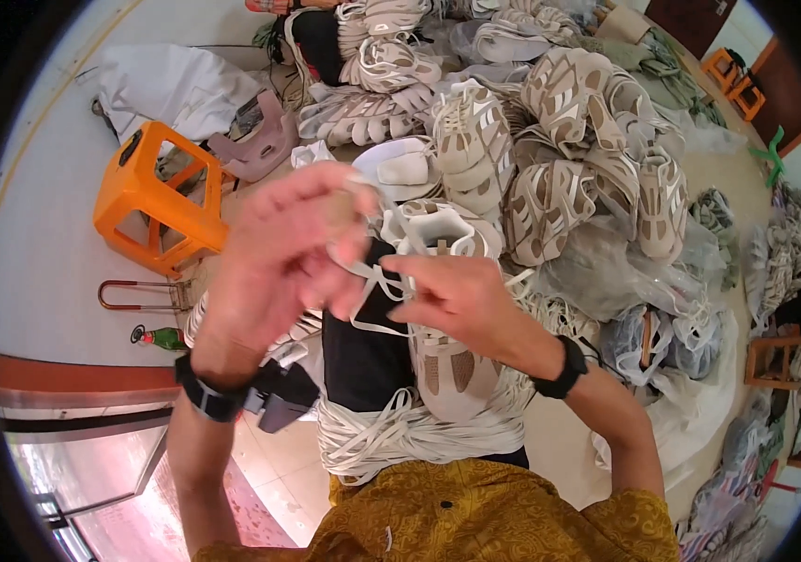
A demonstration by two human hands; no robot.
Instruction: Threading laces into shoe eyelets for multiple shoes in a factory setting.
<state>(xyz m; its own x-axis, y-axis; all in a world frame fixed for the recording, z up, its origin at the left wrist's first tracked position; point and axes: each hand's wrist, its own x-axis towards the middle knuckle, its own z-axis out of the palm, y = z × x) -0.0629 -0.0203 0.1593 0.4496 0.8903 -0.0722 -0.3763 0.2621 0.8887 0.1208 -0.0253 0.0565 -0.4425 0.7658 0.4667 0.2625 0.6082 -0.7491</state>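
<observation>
A beige and white sneaker (459, 377) rests on my lap, toe toward me, its white-lined opening facing away. My right hand (457, 292) is over its laced part, thumb and fingertips pinching a white shoelace (377, 277). Left of the shoe, my left hand (290, 245) is raised and blurred, fingers curled on the same lace. Between the hands the lace forms a loose loop. Black cloth (358, 351) covers my thigh beside the shoe. A thick bundle of loose white laces (419, 426) lies across my lap.
Ahead is a large pile of similar sneakers (550, 211), some in clear plastic bags (597, 267). To the left stand an orange plastic stool (152, 192), a mauve plastic seat (260, 140) and a green bottle (168, 338). More bundled goods (780, 248) line the right side.
</observation>
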